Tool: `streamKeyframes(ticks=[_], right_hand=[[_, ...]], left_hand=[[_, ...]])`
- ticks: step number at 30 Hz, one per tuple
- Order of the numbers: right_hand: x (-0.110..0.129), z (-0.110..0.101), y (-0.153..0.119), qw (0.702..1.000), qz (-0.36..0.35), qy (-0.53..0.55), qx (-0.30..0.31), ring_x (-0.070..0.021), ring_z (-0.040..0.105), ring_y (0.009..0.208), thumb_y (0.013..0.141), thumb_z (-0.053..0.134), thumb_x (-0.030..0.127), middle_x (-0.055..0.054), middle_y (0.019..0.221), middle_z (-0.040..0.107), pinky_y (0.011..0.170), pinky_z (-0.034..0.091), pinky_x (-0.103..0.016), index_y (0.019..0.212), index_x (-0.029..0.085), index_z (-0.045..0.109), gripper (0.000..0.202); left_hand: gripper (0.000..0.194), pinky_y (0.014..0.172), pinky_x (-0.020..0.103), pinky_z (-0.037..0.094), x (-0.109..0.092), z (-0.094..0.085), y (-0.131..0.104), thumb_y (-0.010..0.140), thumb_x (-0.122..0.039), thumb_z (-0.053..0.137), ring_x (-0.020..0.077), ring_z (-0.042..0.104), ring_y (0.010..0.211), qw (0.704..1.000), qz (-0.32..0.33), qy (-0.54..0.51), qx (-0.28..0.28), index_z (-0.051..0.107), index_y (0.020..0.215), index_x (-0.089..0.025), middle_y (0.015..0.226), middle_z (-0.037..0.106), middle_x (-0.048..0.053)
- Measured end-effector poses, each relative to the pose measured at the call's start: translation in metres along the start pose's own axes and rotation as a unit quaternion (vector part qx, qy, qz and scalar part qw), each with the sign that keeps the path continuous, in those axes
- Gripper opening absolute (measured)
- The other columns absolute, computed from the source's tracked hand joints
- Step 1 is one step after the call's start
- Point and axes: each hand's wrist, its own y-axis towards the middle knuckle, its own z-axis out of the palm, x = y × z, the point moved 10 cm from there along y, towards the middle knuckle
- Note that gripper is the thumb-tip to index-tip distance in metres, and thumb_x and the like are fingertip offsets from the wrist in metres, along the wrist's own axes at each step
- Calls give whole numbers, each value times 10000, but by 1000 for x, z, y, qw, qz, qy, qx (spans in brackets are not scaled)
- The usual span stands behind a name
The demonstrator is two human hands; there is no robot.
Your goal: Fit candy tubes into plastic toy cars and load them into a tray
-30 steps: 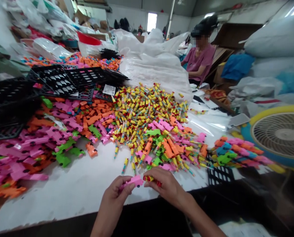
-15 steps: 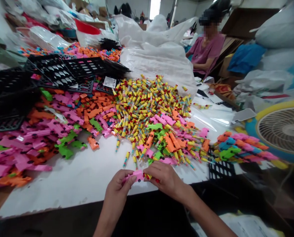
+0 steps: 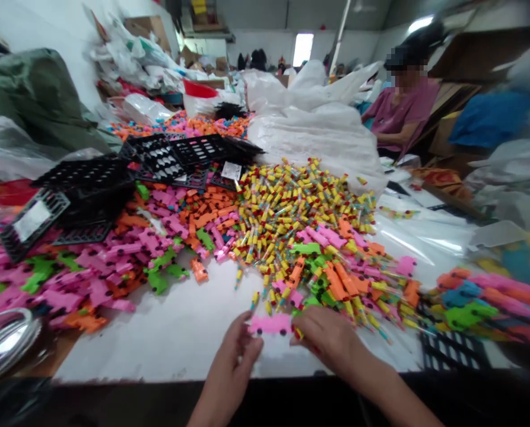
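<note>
Pink plastic toy car [image 3: 271, 324] hangs over the near edge of the bench [image 3: 158, 344], its left end between the slightly parted thumb and fingers of the left hand [image 3: 234, 359]; whether they grip it, I cannot tell. At its other end the right hand [image 3: 333, 341] curls around a yellow-and-red piece [image 3: 297, 333], mostly hidden, and yellow tubes [image 3: 286, 207] heap towards the far edge.

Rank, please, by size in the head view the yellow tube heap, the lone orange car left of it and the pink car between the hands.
Yellow tube heap
Pink car
Orange car, farther away
</note>
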Motion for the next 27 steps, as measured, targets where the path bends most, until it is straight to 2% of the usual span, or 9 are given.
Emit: streamKeyframes(ticks=[2, 5, 8, 9, 11, 15, 21, 25, 27], right_hand=[[-32, -42, 16, 995, 41, -50, -80, -175, 587, 774, 906, 555, 254, -69, 824, 654, 686, 460, -286, 988, 164, 615, 135], [-76, -102, 30, 968, 143, -118, -168, -218, 604, 957, 907, 550, 265, -117, 998, 658, 824, 514, -335, 1095, 169, 628, 226], [-90, -115, 26, 953, 203, -114, -192, -214, 619, 988, 914, 542, 311, -106, 1020, 669, 848, 538, -347, 1103, 197, 632, 238], [-86, -106, 24, 959, 199, -88, -184, -202, 631, 979, 914, 546, 316, -97, 1010, 678, 849, 543, -333, 1106, 201, 626, 238], [-69, -75, 16, 971, 178, -24, -156, -179, 656, 935, 909, 560, 317, -82, 976, 694, 817, 550, -290, 1106, 201, 616, 234], [-27, 0, 4, 982, 162, 64, -69, -162, 674, 811, 922, 535, 309, -71, 895, 698, 702, 543, -248, 1054, 195, 625, 197], [-2, 70, 30, 967, 236, -9, 95, -200, 677, 788, 911, 531, 248, -83, 886, 690, 659, 527, -285, 933, 182, 630, 121], [-10, 98, 59, 927, 303, -82, 205, -266, 684, 843, 899, 554, 355, -161, 935, 677, 645, 527, -332, 974, 120, 606, 252], [-13, 105, 68, 915, 320, -100, 226, -285, 684, 849, 891, 568, 303, -198, 948, 668, 640, 527, -346, 1011, 82, 592, 252]], left_hand=[[649, 771, 345, 521, 3, -33, 10, 813, -631, 499, 236, 614, 971, 996, 34, 15, -77, 436, 1330, -245, 1157, 600, 96], [640, 724, 389, 550, 10, -82, 48, 721, -690, 537, 299, 625, 988, 979, 59, 132, -147, 576, 1176, -242, 1147, 620, 102], [567, 827, 487, 531, -9, -112, 90, 803, -605, 425, 343, 622, 983, 923, 149, 282, -215, 608, 1112, -167, 1109, 635, 167], [539, 907, 521, 492, -20, -114, 97, 842, -525, 379, 370, 587, 1065, 893, 187, 340, -229, 607, 1110, -117, 1132, 624, 209], [490, 976, 560, 432, -28, -115, 105, 896, -349, 298, 394, 534, 1159, 842, 182, 442, -250, 585, 1157, -51, 1259, 551, 271], [410, 948, 503, 460, -15, -90, 99, 890, -165, 350, 361, 471, 1241, 804, 142, 549, -181, 538, 1241, -67, 1343, 509, 237], [366, 881, 403, 500, -8, -51, 45, 883, -120, 392, 265, 563, 1034, 833, 232, 479, -153, 561, 1208, -128, 1175, 556, 172], [294, 853, 422, 487, -13, -51, 34, 865, -196, 526, 271, 548, 955, 840, 230, 472, -140, 596, 1145, -143, 1052, 580, 138], [200, 867, 455, 456, -15, -57, 35, 836, -222, 593, 303, 532, 1009, 844, 203, 476, -142, 632, 1025, -168, 1098, 591, 139]])
